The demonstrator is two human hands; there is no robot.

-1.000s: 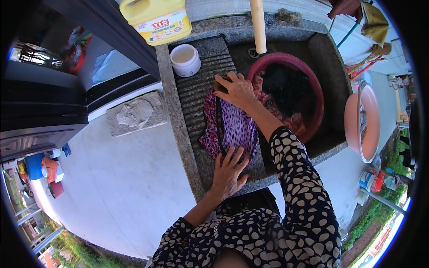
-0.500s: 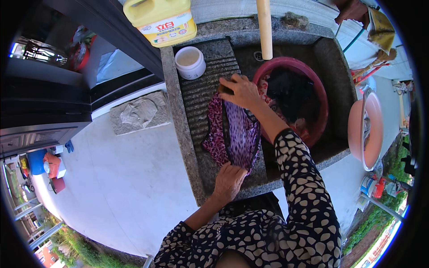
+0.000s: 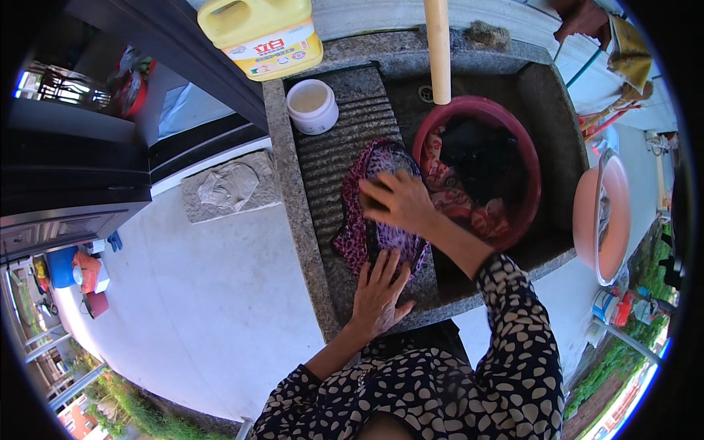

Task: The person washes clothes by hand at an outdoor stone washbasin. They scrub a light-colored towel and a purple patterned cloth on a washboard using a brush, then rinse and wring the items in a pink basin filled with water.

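Observation:
A wet purple-and-pink patterned cloth (image 3: 355, 235) lies spread on the ridged stone washboard (image 3: 331, 158) of a laundry sink. Flat on its near end rests my left hand (image 3: 380, 293), open, fingers spread. My right hand (image 3: 403, 202) is curled over the middle of the cloth. It grips a brown scrub brush (image 3: 376, 192), mostly covered by my fingers and slightly blurred. To the right, a dark red basin (image 3: 534, 172) stands in the sink. In it are dark water and a red-and-white patterned cloth (image 3: 458, 202).
A white tub (image 3: 312, 108) stands on the washboard's far left corner, near a yellow jug (image 3: 275, 44). A pale pole (image 3: 438, 55) reaches over the sink from the far side. Right of the sink is a pink basin (image 3: 612, 220); left on the floor, a stone slab (image 3: 231, 187) bears a grey rag.
My right hand has come nearer with the brush, from the cloth's far end to its middle. My left hand has gone from holding the near edge to lying flat with fingers spread.

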